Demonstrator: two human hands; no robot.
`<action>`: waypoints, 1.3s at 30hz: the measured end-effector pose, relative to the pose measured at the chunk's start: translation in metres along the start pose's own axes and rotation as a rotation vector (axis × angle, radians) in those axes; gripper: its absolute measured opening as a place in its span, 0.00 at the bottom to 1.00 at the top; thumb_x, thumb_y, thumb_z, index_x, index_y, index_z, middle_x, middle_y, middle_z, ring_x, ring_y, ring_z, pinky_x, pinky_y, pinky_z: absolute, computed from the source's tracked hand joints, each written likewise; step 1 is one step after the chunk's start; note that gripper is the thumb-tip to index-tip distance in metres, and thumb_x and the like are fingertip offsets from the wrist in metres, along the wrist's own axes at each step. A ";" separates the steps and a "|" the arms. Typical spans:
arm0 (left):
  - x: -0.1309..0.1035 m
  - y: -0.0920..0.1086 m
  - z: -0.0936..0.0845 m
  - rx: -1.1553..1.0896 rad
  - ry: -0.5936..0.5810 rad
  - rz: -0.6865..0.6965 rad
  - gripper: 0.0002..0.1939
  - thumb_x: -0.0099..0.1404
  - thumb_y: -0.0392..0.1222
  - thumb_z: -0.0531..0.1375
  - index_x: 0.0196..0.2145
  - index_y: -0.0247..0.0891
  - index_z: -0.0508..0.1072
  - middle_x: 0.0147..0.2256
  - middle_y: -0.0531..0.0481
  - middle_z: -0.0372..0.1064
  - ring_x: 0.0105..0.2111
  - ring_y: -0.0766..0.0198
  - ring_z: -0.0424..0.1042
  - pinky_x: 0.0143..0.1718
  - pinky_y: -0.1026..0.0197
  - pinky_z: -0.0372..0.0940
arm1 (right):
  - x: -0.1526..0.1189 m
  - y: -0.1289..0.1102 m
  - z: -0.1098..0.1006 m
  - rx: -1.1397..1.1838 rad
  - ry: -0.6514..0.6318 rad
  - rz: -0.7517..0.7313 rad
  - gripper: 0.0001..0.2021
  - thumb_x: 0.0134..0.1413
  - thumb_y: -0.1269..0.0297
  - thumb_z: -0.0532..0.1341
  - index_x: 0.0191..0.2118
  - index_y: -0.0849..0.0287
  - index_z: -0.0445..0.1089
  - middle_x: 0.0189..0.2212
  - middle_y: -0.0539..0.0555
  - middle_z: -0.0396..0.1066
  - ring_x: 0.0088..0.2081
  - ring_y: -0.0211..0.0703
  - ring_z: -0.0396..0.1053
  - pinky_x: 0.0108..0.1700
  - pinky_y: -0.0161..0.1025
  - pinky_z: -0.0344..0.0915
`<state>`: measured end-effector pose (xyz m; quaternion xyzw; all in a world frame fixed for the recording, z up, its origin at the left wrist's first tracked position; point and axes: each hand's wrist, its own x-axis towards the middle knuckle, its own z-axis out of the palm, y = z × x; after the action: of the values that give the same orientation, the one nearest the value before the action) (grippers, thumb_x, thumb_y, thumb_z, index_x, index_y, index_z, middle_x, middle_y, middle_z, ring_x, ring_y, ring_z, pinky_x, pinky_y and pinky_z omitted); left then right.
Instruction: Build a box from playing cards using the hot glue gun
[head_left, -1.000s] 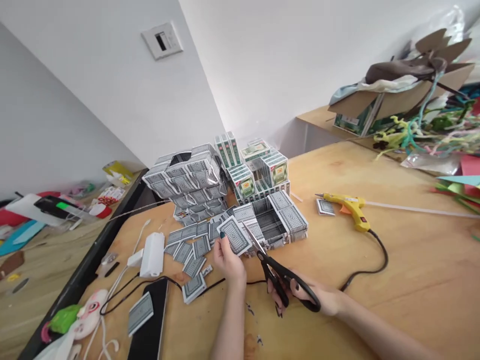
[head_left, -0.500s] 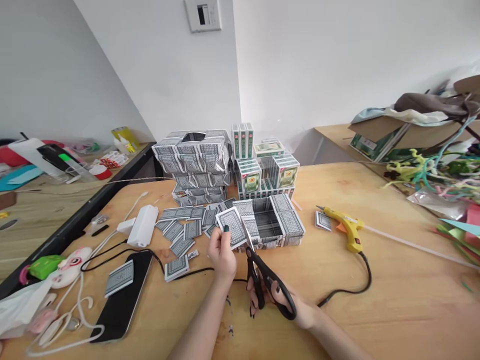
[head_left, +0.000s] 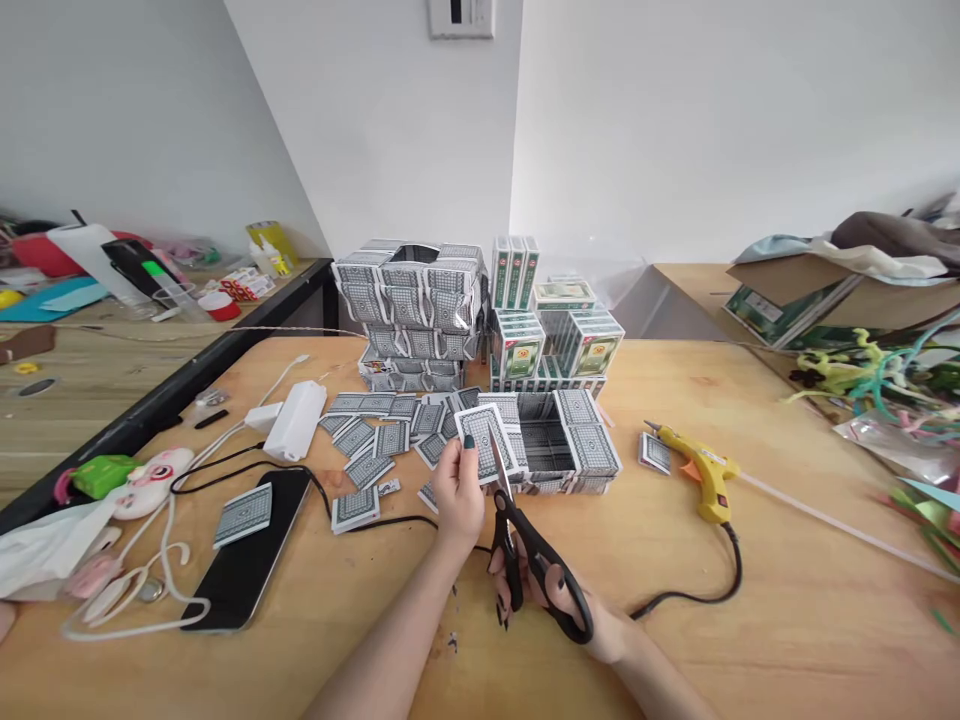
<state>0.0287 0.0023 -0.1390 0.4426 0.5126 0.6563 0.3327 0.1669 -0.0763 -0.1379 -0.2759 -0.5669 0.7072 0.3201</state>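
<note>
My left hand pinches a grey-patterned playing card by its lower left part, thumb on top. My right hand has its fingers through the handles of black-handled scissors. The scissor blades reach over the card's right part; one blade lies across its face. Just behind the card sits an open-topped box covered in playing cards. Loose cards are spread on the table to its left.
A taller card-covered structure and stacked green card packs stand at the back. To the right lies a yellow glue gun with its cord. A phone, charger and cables occupy the left.
The camera view has shifted, so the table things sit further right. The card and scissors have come closer together, with a blade now further across the card.
</note>
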 end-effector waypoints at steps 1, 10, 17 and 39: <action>0.000 0.000 0.000 0.000 0.005 0.001 0.18 0.59 0.46 0.54 0.19 0.39 0.50 0.20 0.57 0.44 0.21 0.70 0.47 0.22 0.67 0.47 | 0.000 -0.001 0.000 -0.015 0.002 0.009 0.33 0.50 0.36 0.44 0.47 0.61 0.62 0.30 0.55 0.65 0.31 0.43 0.63 0.38 0.44 0.61; 0.001 0.001 0.001 -0.061 0.019 -0.057 0.18 0.57 0.47 0.56 0.19 0.39 0.51 0.20 0.57 0.46 0.21 0.70 0.48 0.23 0.67 0.49 | 0.001 0.002 0.002 -0.036 0.023 -0.009 0.33 0.50 0.36 0.44 0.47 0.61 0.61 0.28 0.55 0.64 0.29 0.42 0.62 0.35 0.42 0.60; 0.001 -0.003 0.001 -0.047 0.005 -0.013 0.17 0.60 0.45 0.54 0.20 0.39 0.50 0.20 0.57 0.46 0.21 0.69 0.48 0.23 0.66 0.48 | -0.002 0.005 0.007 0.030 0.081 -0.021 0.29 0.51 0.39 0.48 0.45 0.62 0.60 0.28 0.54 0.63 0.29 0.40 0.61 0.35 0.40 0.58; 0.001 -0.001 0.003 -0.003 -0.013 0.019 0.14 0.63 0.45 0.50 0.22 0.39 0.53 0.21 0.57 0.48 0.23 0.69 0.50 0.25 0.66 0.50 | 0.003 -0.007 0.013 0.047 0.112 -0.027 0.27 0.49 0.38 0.51 0.39 0.61 0.61 0.26 0.51 0.58 0.28 0.37 0.56 0.32 0.37 0.56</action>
<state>0.0308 0.0048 -0.1395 0.4514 0.5052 0.6571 0.3304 0.1557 -0.0810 -0.1284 -0.2998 -0.5348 0.6995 0.3671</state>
